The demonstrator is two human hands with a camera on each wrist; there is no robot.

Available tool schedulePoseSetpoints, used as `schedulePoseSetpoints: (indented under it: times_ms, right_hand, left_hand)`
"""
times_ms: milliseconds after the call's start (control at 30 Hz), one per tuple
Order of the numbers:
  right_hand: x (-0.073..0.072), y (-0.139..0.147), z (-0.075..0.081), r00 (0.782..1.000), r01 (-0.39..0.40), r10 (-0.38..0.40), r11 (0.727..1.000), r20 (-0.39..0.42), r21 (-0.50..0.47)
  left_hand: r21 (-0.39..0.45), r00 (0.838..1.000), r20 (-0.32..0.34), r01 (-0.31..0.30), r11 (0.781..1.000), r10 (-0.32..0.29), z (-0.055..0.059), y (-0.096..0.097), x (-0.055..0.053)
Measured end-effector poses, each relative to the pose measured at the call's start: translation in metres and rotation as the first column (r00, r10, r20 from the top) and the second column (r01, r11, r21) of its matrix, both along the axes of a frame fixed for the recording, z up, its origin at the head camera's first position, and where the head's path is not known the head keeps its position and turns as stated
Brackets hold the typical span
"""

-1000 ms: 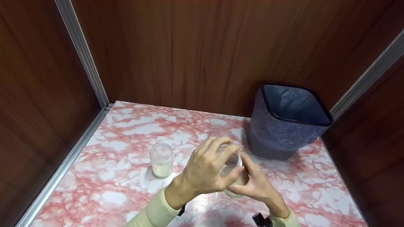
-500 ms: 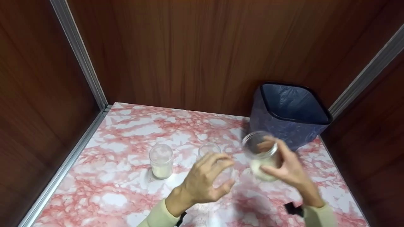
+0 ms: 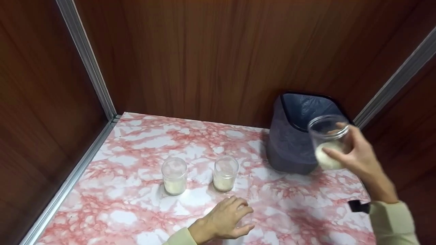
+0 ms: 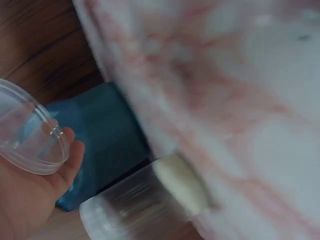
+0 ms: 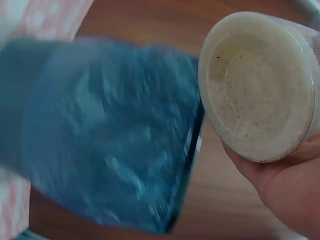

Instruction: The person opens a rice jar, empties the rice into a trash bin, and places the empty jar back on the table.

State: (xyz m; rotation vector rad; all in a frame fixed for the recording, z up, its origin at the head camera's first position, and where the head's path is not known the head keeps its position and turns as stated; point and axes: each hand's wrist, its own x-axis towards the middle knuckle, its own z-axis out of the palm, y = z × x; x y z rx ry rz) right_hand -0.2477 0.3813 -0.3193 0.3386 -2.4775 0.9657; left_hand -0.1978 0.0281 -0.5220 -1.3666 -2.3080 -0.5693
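In the head view my right hand (image 3: 362, 156) grips an uncapped clear jar (image 3: 329, 154), raised in front of the bin's right side. Pale powder fills its lower part, and its round base (image 5: 257, 90) faces the right wrist camera. My left hand (image 3: 226, 217), low over the table, holds a clear round lid (image 4: 32, 132) by its edge; this lid is hard to make out in the head view. Two similar clear jars, a left one (image 3: 174, 180) and a right one (image 3: 224, 180), stand upright on the table with pale powder at the bottom.
A dark bin (image 3: 289, 149) lined with a bluish bag stands at the table's back right. The red-and-white marbled table (image 3: 136, 163) is enclosed by brown wood-grain panels (image 3: 204, 61) with metal corner strips (image 3: 87, 58).
My hands have parted, and the lid is off the jar. The right hand has carried the jar rightward and up to the bin. My left hand has dropped lower, with the lid.
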Motion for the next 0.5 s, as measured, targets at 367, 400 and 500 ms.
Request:
schedulePoseSetpoints:
  times_ms: [367,400,500]
  right_hand:
    - [-0.024,0.033,0.034,0.982,0.176,-0.181,0.979,0.048,0.1]
    - [-0.026,0.035,0.037,0.981,0.183,-0.189,0.976,0.045,0.115]
    - [-0.031,0.039,0.044,0.98,0.184,-0.192,0.972,0.049,0.144]
  left_hand:
    - [-0.156,0.998,-0.025,-0.066,0.986,0.063,-0.032,0.002,-0.011]
    - [-0.173,0.998,-0.019,-0.069,0.982,0.067,-0.033,0.002,-0.012]
    - [-0.222,0.996,0.021,-0.077,0.972,0.084,-0.034,0.004,-0.011]
